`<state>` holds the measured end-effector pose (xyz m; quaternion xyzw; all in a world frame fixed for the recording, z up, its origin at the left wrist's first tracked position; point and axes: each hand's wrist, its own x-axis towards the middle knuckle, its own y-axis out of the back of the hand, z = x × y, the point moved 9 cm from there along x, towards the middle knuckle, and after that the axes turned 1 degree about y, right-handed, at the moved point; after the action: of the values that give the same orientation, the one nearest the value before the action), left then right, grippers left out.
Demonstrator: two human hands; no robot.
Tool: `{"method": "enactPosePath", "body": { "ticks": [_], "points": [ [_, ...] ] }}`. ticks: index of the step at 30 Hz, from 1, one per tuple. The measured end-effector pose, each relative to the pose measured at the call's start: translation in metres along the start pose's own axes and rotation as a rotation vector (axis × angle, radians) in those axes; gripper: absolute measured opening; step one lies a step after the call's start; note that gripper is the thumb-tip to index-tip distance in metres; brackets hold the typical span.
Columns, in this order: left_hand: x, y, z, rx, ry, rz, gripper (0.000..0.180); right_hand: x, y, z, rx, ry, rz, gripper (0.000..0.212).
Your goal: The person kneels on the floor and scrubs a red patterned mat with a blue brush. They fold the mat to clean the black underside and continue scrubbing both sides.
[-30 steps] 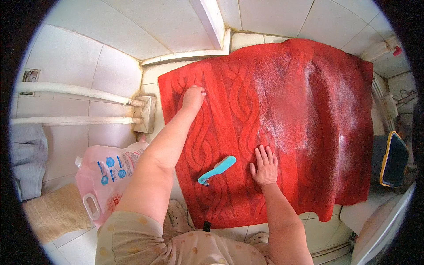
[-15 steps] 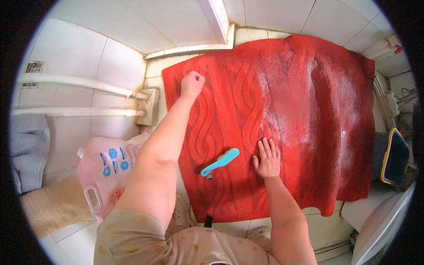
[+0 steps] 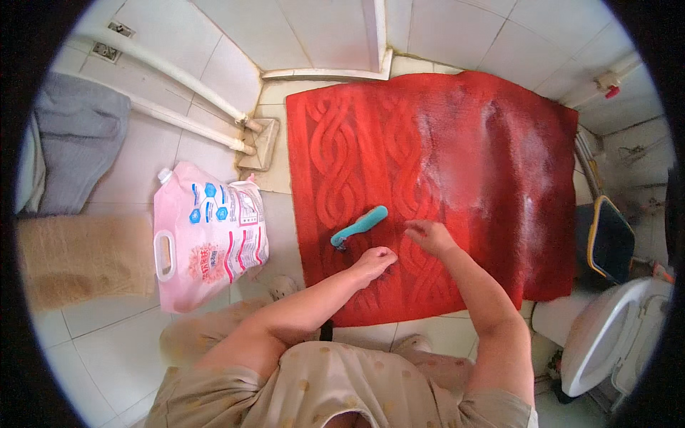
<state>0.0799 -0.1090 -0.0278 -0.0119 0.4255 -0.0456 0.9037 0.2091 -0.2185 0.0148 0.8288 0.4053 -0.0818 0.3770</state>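
A red rug (image 3: 349, 143) with a twisted cable pattern covers the floor in front of me, its right half wet-looking and rumpled. Over its near part, my left hand (image 3: 377, 264) has its fingers pinched together; anything between them is too small to make out. Just to its right and a little farther off, my right hand (image 3: 431, 237) is also closed at the fingertips, and what it may hold is hidden. The hands are apart. On the rug, beyond my left hand, lies a turquoise brush (image 3: 362, 224) with a dark tuft at its near end.
A pink jug-like bag with a handle (image 3: 187, 246) stands left of the rug. Beside it hang a tan cloth (image 3: 85, 257) and a grey cloth (image 3: 82, 135). White pipes (image 3: 182, 78) run along the left wall. At right are a white toilet (image 3: 599, 342) and a yellow-rimmed dark basin (image 3: 612, 239).
My left hand has come back from the rug's far left toward me. My right hand has lifted from lying flat and closed its fingertips. The view has shifted; the brush still lies on the rug.
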Motion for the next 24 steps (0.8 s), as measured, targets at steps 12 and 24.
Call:
{"method": "enactPosePath", "body": {
  "ticks": [12, 24],
  "points": [
    [-0.061, -0.097, 0.002, -0.367, 0.285, -0.296, 0.014, -0.148, -0.003, -0.009, 0.483, -0.100, 0.117, 0.016],
    [-0.082, -0.147, -0.055, -0.283, 0.403, -0.361, 0.019, -0.224, -0.045, 0.028, 0.164, -0.056, 0.275, 0.014]
  ]
}}
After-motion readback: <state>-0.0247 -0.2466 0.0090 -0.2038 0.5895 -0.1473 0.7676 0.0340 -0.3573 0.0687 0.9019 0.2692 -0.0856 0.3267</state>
